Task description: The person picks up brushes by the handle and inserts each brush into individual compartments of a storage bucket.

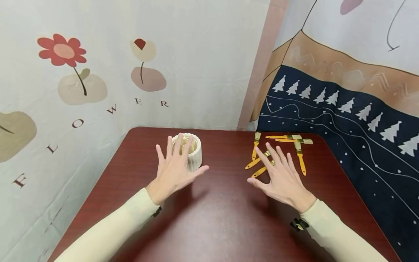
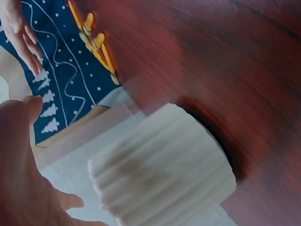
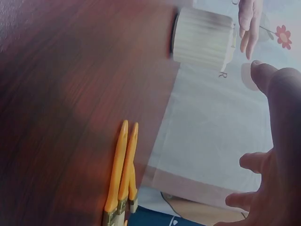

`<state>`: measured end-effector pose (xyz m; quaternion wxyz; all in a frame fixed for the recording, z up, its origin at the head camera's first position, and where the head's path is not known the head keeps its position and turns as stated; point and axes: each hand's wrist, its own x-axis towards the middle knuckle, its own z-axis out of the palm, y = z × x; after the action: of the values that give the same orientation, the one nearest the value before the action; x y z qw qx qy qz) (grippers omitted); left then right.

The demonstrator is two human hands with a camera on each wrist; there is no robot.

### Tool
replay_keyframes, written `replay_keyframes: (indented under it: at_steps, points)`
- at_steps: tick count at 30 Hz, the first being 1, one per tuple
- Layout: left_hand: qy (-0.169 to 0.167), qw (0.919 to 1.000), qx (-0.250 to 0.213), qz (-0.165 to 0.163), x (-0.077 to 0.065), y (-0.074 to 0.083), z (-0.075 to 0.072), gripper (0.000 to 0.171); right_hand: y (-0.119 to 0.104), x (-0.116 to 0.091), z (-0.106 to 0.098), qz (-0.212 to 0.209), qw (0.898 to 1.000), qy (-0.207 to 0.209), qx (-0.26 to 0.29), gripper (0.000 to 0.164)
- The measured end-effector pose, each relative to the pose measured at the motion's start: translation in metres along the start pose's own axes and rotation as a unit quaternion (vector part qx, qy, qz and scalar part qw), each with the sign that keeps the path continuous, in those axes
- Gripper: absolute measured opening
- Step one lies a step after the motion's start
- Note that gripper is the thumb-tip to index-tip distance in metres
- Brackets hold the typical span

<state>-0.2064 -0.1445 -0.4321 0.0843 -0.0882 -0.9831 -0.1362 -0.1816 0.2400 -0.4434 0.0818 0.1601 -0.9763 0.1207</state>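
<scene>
A white ribbed pot (image 1: 195,157) with a divided inside stands upright toward the back left of the table. My left hand (image 1: 175,171) hovers in front of it with fingers spread, overlapping its rim in the head view and holding nothing. In the left wrist view the pot's fluted wall (image 2: 164,169) fills the lower middle. Several paintbrushes (image 1: 301,160) with yellow handles and pale bristles lie scattered at the back right. Above the nearest of them my right hand (image 1: 283,180) is held with its fingers spread, nothing in it. Yellow handles (image 3: 117,169) show below that hand in the right wrist view.
The dark red-brown wooden table (image 1: 209,218) has a rounded back edge. Behind it hangs a pale cloth (image 1: 203,65) printed with flowers and letters; at the right, a dark blue cloth (image 1: 294,120) with white trees borders the table.
</scene>
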Motion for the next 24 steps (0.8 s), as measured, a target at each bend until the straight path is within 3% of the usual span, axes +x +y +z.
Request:
replay_keyframes:
  at_steps: [14,24]
  points:
    - [0.029,0.9983,-0.046,-0.022,0.018,-0.027,0.007,0.12,0.012,0.006,0.003,0.003,1.0,0.009,0.009,0.104]
    - [0.032,0.9914,-0.116,-0.051,0.021,-0.04,0.009,0.119,0.016,0.014,0.005,0.002,0.999,0.032,0.024,0.099]
